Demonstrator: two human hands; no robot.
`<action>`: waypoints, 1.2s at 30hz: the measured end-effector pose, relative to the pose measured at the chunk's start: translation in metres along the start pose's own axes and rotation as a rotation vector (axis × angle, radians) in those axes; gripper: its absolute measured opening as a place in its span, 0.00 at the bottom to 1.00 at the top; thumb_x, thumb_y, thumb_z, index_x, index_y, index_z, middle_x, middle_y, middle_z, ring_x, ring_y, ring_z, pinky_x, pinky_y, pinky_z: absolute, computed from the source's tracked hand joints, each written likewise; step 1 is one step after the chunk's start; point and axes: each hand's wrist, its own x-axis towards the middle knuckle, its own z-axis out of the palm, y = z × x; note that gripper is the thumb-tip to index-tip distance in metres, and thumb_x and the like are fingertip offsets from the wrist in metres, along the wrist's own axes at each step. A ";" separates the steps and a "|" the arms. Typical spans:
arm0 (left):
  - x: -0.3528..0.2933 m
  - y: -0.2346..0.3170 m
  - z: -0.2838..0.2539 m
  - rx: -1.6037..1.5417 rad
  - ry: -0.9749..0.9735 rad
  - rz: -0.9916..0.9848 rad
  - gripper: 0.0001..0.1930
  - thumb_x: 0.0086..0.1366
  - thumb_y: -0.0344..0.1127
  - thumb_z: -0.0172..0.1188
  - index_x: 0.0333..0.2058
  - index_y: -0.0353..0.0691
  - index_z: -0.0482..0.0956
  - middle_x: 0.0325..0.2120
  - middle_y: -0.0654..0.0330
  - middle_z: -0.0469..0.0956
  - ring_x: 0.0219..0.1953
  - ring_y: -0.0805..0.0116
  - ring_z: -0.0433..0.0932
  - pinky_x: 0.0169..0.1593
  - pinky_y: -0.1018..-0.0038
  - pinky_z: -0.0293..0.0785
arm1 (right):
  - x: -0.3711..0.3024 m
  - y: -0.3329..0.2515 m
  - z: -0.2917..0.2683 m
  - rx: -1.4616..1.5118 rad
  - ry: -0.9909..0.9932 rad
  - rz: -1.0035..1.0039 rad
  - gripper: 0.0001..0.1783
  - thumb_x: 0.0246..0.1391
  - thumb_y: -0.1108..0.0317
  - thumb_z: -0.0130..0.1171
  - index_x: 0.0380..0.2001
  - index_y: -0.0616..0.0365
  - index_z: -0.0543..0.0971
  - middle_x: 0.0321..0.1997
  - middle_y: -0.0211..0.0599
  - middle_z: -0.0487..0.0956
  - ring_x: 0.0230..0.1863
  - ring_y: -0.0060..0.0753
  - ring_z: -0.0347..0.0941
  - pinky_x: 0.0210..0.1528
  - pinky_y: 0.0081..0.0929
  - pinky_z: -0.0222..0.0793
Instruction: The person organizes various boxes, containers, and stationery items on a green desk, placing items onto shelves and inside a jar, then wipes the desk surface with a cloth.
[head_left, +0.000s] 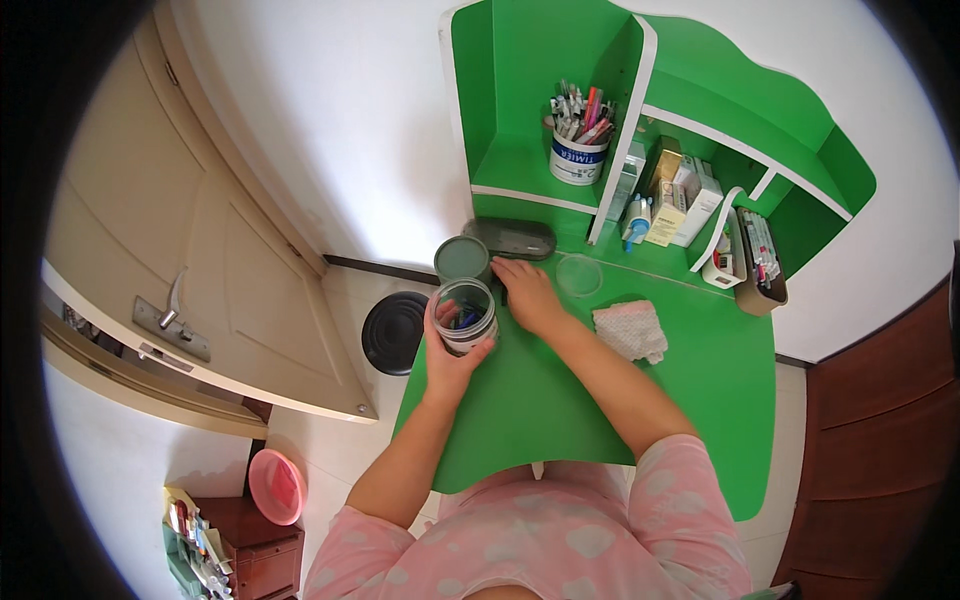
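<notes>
My left hand (446,362) is wrapped round a clear jar (484,332), holding it tilted near the desk's left edge. Several small things, some of them blue and dark, show through its open mouth. Just beyond the jar stands a round grey-green canister (462,258). To its right, my right hand (530,298) reaches over the desk, fingers bent and tips close to the canister's side. Something dark shows under those fingers, too hidden to name. A clear round lid (579,275) lies right of that hand, and a folded pale cloth (631,331) is nearer me.
A dark case (515,238) lies behind the canister. The green shelf holds a tub of pens (578,160), several boxes (672,200) and a brown bin of pens (762,260). On the floor at left are a black round object (392,333) and a pink basin (277,487) on a cabinet.
</notes>
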 end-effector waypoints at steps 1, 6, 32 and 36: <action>0.000 0.000 0.000 0.001 0.000 -0.005 0.53 0.44 0.34 0.73 0.64 0.38 0.46 0.56 0.50 0.57 0.60 0.57 0.57 0.60 0.64 0.60 | 0.001 0.000 0.002 0.000 -0.003 0.012 0.26 0.42 0.78 0.53 0.50 0.54 0.73 0.60 0.34 0.68 0.58 0.40 0.65 0.54 0.40 0.61; 0.001 0.001 -0.004 -0.011 0.021 0.022 0.52 0.44 0.35 0.73 0.64 0.40 0.47 0.57 0.51 0.58 0.60 0.56 0.59 0.60 0.63 0.60 | -0.004 0.009 -0.007 -0.013 -0.103 0.001 0.27 0.41 0.78 0.54 0.49 0.54 0.74 0.57 0.36 0.71 0.56 0.40 0.67 0.54 0.41 0.61; 0.008 0.038 -0.028 -0.115 0.462 0.124 0.39 0.59 0.26 0.58 0.64 0.49 0.47 0.58 0.52 0.55 0.57 0.60 0.62 0.59 0.66 0.61 | -0.010 -0.038 -0.018 0.804 -0.007 0.300 0.26 0.41 0.84 0.46 0.47 0.61 0.72 0.49 0.45 0.73 0.54 0.47 0.68 0.56 0.37 0.63; 0.008 0.038 -0.029 -0.075 0.450 0.131 0.39 0.59 0.26 0.59 0.64 0.50 0.46 0.57 0.52 0.55 0.56 0.60 0.63 0.58 0.66 0.61 | -0.018 0.000 -0.044 0.228 0.117 0.240 0.17 0.42 0.81 0.48 0.39 0.59 0.75 0.41 0.44 0.74 0.45 0.48 0.70 0.46 0.41 0.66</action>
